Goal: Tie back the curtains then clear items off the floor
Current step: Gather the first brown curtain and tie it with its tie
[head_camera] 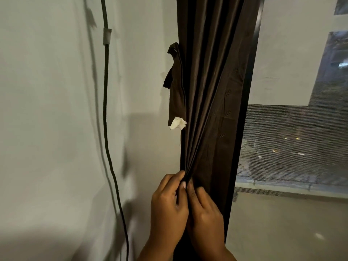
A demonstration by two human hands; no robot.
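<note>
While both hands meet at about 6 o'clock, the dark brown curtain (209, 91) hangs bunched in long smooth pleats between the white wall (52, 110) and the window (293, 140). Left hand (167, 208) and right hand (204, 213) each have a grip pinching the gathered folds. A matching fabric strip (176, 81) dangles at 11 o'clock, frayed white scrap (178, 123) under it. Black cable (106, 110) runs down at 9.

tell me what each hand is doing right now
left hand: pinches the gathered dark brown fabric curtain
right hand: grips the same curtain
</note>
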